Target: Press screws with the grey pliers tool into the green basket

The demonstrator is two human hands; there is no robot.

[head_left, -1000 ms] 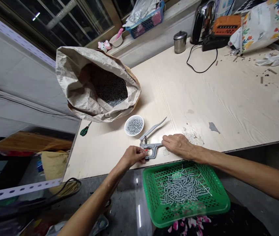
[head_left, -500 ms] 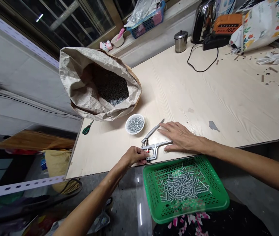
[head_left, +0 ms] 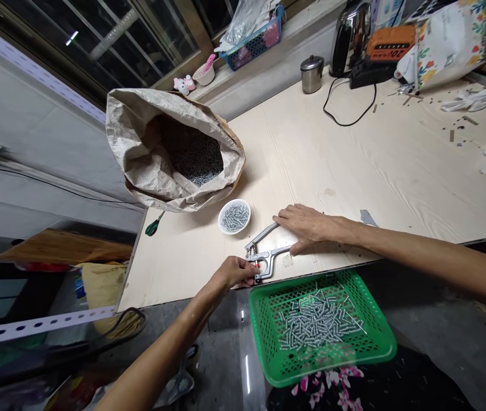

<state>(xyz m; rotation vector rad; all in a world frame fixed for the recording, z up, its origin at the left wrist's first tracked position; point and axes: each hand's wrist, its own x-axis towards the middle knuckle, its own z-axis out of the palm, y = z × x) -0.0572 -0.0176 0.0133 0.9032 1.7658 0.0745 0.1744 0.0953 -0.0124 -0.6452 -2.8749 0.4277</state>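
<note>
Grey metal press pliers [head_left: 264, 251] lie at the near edge of the pale wooden table [head_left: 397, 171], handles spread. My left hand [head_left: 235, 270] is pinched at the plier jaws, fingers closed on something too small to make out. My right hand [head_left: 305, 225] wraps over both handles, fingers on the upper one and thumb under the lower one. A small white bowl [head_left: 235, 216] of little metal parts sits just behind the pliers. A green plastic basket [head_left: 322, 331] with several similar silver parts rests below the table edge, near my lap.
A large open paper sack [head_left: 169, 154] of dark small parts stands at the table's left. Green-handled scissors [head_left: 153, 226] lie beside it. Far back are a steel cup [head_left: 312, 73], a kettle [head_left: 351, 35], a black cable [head_left: 345, 108], an orange device [head_left: 390, 43] and a flowered bag [head_left: 450, 43].
My right hand has moved from the lower handle's end up over both handles and closed around them. The upper handle has come down. My left hand has stayed at the jaws.
</note>
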